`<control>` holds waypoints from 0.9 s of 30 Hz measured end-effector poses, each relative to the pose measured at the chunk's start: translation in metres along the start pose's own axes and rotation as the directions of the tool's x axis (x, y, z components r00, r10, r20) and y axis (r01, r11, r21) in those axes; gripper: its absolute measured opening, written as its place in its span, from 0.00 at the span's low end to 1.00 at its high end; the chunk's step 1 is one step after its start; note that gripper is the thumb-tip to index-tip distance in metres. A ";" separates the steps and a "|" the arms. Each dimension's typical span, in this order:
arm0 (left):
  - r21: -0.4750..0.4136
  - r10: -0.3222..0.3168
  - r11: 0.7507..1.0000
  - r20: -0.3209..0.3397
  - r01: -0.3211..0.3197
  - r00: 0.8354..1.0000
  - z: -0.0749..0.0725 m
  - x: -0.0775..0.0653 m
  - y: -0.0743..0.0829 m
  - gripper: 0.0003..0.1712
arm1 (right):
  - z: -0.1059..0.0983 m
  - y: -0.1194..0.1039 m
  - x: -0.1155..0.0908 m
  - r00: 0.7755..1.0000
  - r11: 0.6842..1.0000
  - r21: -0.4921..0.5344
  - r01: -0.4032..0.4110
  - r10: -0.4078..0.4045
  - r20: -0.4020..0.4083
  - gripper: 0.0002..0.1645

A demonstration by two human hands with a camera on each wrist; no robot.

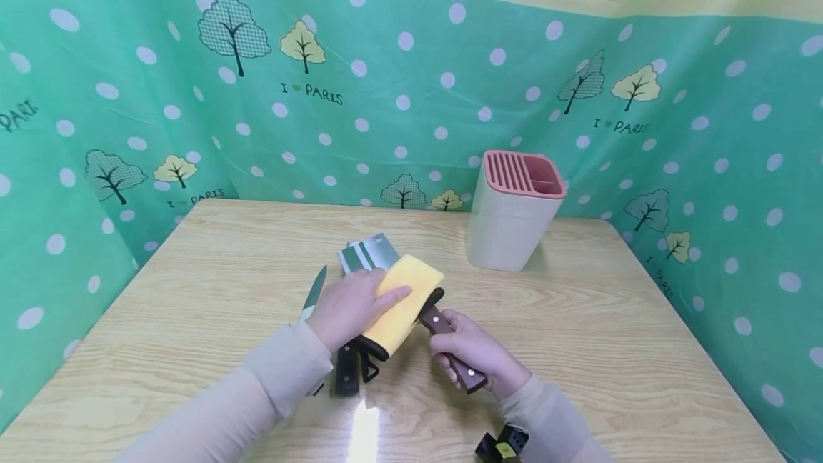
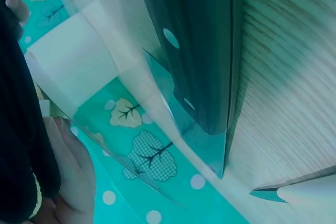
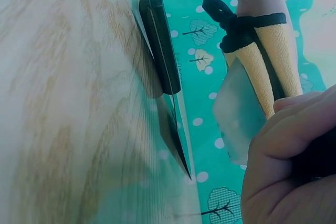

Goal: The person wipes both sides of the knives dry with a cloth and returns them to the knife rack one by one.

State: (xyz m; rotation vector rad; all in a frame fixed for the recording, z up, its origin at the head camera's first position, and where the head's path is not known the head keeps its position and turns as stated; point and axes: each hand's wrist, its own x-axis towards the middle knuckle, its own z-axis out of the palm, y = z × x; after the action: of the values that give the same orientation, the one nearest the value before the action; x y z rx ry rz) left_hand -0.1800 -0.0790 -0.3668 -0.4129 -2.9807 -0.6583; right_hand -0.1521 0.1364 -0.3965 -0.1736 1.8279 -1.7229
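My left hand [image 1: 350, 306] grips a yellow cloth [image 1: 408, 299] with black trim, its thumb along the near face. The cloth is folded over the blade of a cleaver; in the right wrist view the broad blade [image 3: 239, 114] shows below the fold. My right hand [image 1: 468, 349] holds the cleaver by its brown riveted handle [image 1: 437, 321], fingers curled round it. Under and beside my left hand lie other knives: one with a dark riveted handle [image 1: 347, 370], a wide shiny blade [image 1: 369, 252] beyond the hand, and a narrow pointed knife [image 1: 315, 288] to the left.
A white knife block [image 1: 511, 227] with a pink slotted top stands at the back right of the wooden table [image 1: 611, 320]. Behind the table hangs a green dotted curtain [image 1: 386, 127]. A small black device [image 1: 501, 445] is by my right sleeve.
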 end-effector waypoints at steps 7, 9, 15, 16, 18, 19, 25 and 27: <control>-0.022 -0.006 1.000 0.022 0.006 1.000 -0.002 0.001 -0.001 0.26 | 0.000 0.000 -0.001 1.000 1.000 -0.005 0.006 -0.006 0.006 0.22; -0.025 -0.007 1.000 0.024 0.008 1.000 -0.002 0.001 -0.001 0.26 | 0.000 0.001 -0.001 1.000 1.000 -0.009 0.007 -0.007 0.007 0.21; -0.039 -0.015 0.999 0.028 0.016 0.999 -0.003 0.002 -0.003 0.26 | 0.000 0.001 -0.001 1.000 1.000 -0.010 0.004 -0.004 0.008 0.18; -0.043 -0.015 0.999 0.030 0.017 0.999 -0.003 0.002 -0.003 0.26 | 0.001 0.001 -0.001 1.000 1.000 -0.010 0.003 -0.003 0.007 0.18; -0.050 -0.016 0.999 0.032 0.018 0.999 -0.003 0.002 -0.004 0.26 | 0.000 0.001 -0.001 1.000 1.000 -0.010 -0.001 0.001 0.005 0.18; -0.050 -0.015 0.999 0.031 0.017 0.999 -0.003 0.002 -0.004 0.26 | 0.000 0.001 0.000 1.000 1.000 -0.011 0.000 0.000 0.006 0.18; -0.038 -0.012 0.999 0.030 0.013 0.999 -0.005 0.005 -0.007 0.26 | 0.000 0.000 -0.001 1.000 1.000 -0.009 0.008 -0.008 0.018 0.20; -0.034 -0.012 0.999 0.031 0.013 0.999 -0.005 0.005 -0.008 0.26 | 0.000 -0.001 -0.001 1.000 1.000 -0.006 0.009 -0.009 0.019 0.21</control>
State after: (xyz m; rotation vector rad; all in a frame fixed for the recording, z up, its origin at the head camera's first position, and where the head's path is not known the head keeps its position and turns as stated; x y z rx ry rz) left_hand -0.1870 -0.0870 -0.3645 -0.4107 -3.0077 -0.7113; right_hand -0.1517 0.1367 -0.3955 -0.2005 1.8217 -1.7165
